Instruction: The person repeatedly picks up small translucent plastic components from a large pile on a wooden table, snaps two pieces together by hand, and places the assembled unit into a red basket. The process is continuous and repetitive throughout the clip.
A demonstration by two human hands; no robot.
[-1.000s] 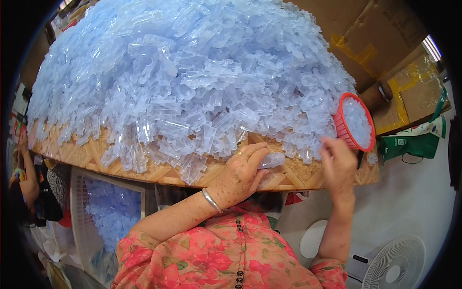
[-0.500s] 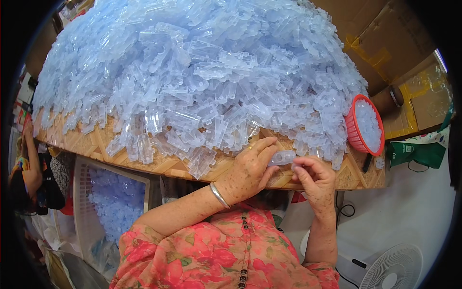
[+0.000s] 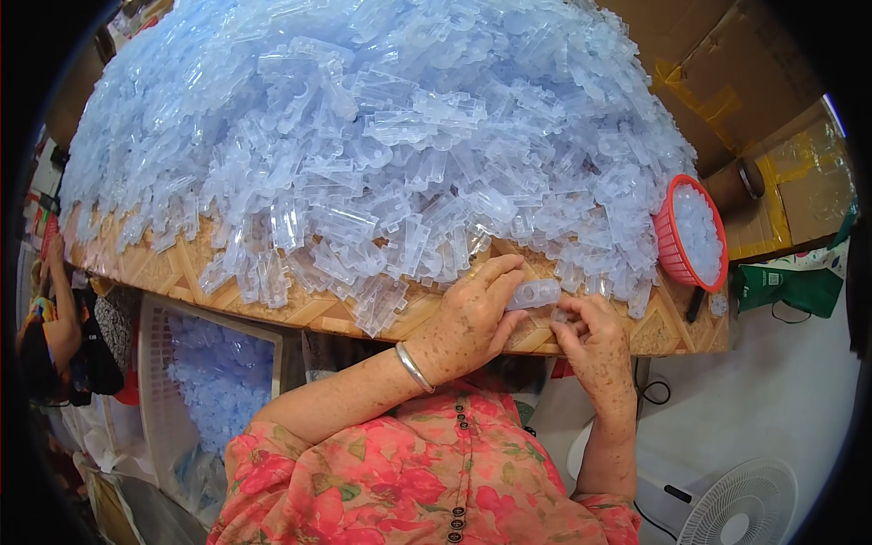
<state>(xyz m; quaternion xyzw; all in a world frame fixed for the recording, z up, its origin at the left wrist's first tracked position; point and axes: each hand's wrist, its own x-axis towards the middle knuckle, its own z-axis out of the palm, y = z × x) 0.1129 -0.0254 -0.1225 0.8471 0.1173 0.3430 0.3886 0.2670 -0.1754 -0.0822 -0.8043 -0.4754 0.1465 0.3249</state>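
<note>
My left hand pinches a clear pale-blue plastic piece just above the table's front edge; a silver bangle sits on that wrist. My right hand is right beside it, fingertips closed on a small clear plastic bit held against the piece's lower right end. Behind both hands rises a huge heap of the same translucent blue plastic parts, covering most of the woven-pattern table.
A red basket of small clear bits stands at the table's right end. A white crate of blue parts sits below left. Another person is at far left. Cardboard boxes at back right, a white fan bottom right.
My right hand came away from the red basket and moved left to meet my left hand, now pressing a small bit to the blue piece. The view shifted slightly.
</note>
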